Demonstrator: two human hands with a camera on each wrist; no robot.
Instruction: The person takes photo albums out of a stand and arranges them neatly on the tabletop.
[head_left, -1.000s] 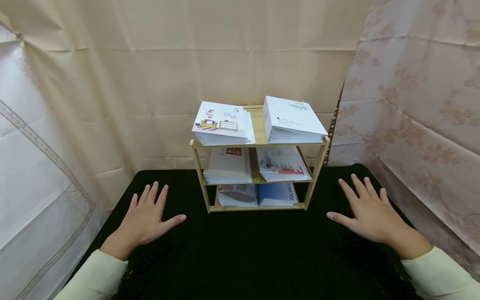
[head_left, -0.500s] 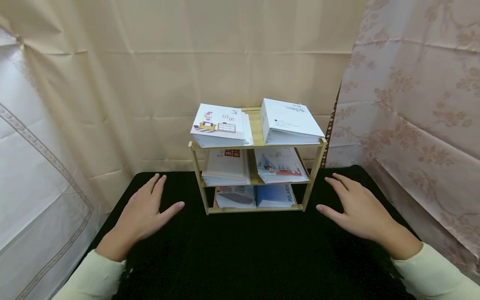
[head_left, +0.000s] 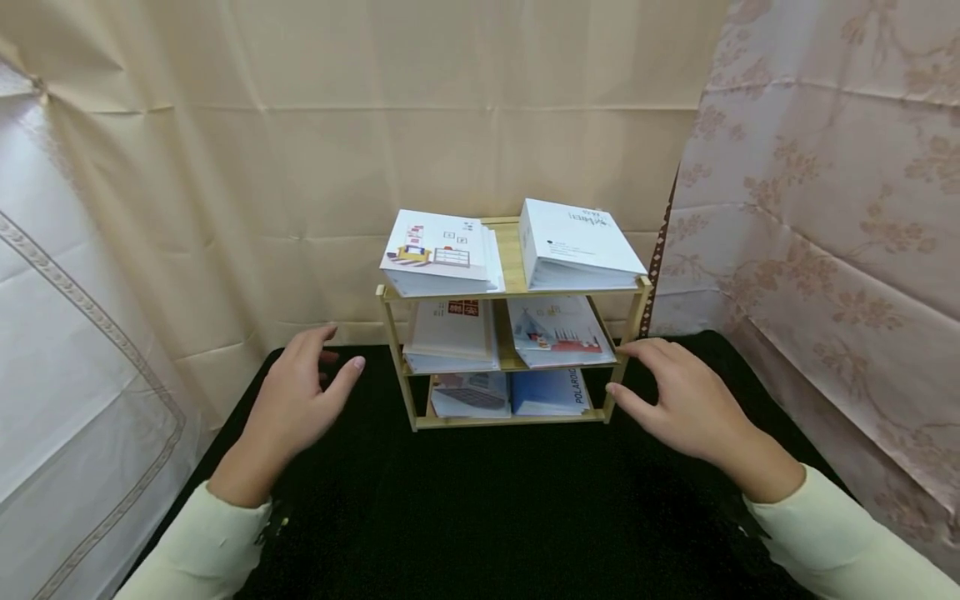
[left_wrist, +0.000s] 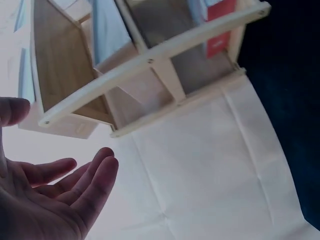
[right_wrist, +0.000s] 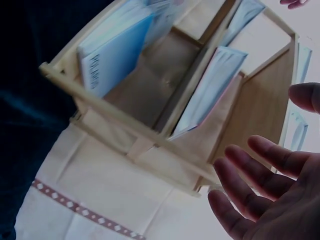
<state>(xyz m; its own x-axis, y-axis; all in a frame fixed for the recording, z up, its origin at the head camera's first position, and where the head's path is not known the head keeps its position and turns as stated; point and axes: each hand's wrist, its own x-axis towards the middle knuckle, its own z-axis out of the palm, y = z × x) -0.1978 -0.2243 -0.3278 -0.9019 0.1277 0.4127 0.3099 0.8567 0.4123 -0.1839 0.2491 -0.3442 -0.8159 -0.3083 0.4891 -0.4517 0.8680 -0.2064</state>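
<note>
A small three-tier wooden shelf (head_left: 511, 250) stands on the dark cloth, holding booklets on every tier. On top lie a booklet stack with a drawn cover (head_left: 431, 246) and a thick white booklet (head_left: 585, 242). The middle tier carries a beige-white booklet (head_left: 453, 329) and one with a tent picture (head_left: 558, 329). Below, a blue booklet marked POLAROID (head_left: 551, 390) sits beside a grey-pictured one (head_left: 472, 393). My left hand (head_left: 296, 400) hovers left of the shelf, fingers loosely bent, holding nothing. My right hand (head_left: 686, 404) is close to the right post; whether its fingertips touch it, I cannot tell.
A dark green-black cloth (head_left: 480, 517) covers the table. Behind the shelf hangs a beige curtain (head_left: 420, 142). White fabric (head_left: 67, 333) closes the left side, and a pink flowered curtain (head_left: 847, 208) the right.
Both hands were spread flat above the cloth; their fingers have since bent. My right hand has moved left to the shelf's right side. My left hand has shifted slightly and turned inward.
</note>
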